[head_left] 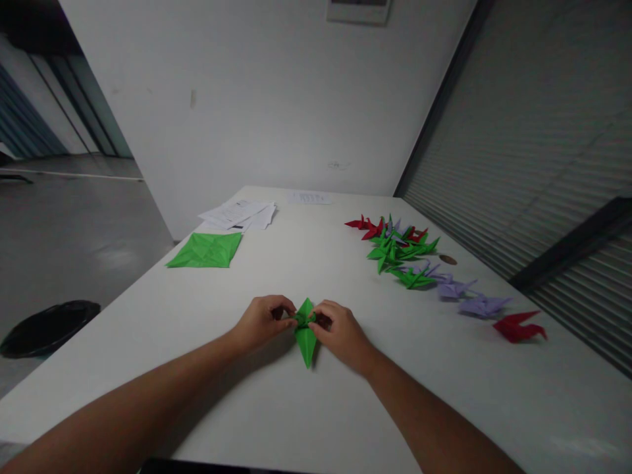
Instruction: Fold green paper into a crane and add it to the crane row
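Note:
A green origami crane (307,343) is held between my two hands just over the white table (197,408). Its two pointed wings stretch away from me and toward me. My left hand (265,320) pinches the crane's left side between thumb and fingers. On the opposite side, my right hand (340,330) pinches it in the same way. The fingertips of both hands hide part of the folded middle.
Finished red, green and purple paper cranes (392,252) lie along the right side, with a red crane (518,327) nearest. Green paper (205,250) and printed sheets (239,214) lie at the left. A black-lined bin (49,327) stands on the floor, and blinds (533,131) flank the table.

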Demonstrator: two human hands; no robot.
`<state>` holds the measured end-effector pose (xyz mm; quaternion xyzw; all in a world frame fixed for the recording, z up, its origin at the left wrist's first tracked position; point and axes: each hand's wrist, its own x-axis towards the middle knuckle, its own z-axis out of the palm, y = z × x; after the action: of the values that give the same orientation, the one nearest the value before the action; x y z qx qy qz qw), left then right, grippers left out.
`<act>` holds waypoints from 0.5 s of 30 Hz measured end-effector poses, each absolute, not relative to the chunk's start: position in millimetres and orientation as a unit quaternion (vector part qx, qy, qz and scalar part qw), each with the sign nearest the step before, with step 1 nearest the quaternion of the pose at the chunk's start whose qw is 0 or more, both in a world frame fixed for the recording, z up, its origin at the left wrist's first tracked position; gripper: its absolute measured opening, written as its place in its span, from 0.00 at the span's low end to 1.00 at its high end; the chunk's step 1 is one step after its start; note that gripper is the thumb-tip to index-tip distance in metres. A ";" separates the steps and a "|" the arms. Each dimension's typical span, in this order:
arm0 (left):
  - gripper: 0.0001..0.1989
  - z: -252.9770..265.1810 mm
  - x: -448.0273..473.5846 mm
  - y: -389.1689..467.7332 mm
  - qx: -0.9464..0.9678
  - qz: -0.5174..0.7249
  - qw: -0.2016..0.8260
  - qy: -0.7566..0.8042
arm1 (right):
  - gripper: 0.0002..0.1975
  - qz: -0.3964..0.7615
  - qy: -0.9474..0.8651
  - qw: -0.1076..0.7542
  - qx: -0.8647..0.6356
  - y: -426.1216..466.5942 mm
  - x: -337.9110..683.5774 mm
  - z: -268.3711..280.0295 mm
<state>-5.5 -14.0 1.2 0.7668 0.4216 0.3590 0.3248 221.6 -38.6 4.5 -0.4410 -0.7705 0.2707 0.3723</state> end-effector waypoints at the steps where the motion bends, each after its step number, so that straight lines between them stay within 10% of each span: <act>1: 0.05 1.1 -5.6 -13.8 0.767 0.357 0.322 0.425 | 0.09 0.269 -0.769 0.373 -0.444 -38.3 221.8 4.4; 15: 0.05 2.6 -5.4 -15.1 0.768 0.346 0.331 0.426 | 0.09 0.271 -0.768 0.376 -0.442 -38.6 221.6 6.2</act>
<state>-5.4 -15.1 2.6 0.7677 0.4259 0.3461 0.3309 221.6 -38.6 6.2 -0.4416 -0.7684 0.2711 0.3757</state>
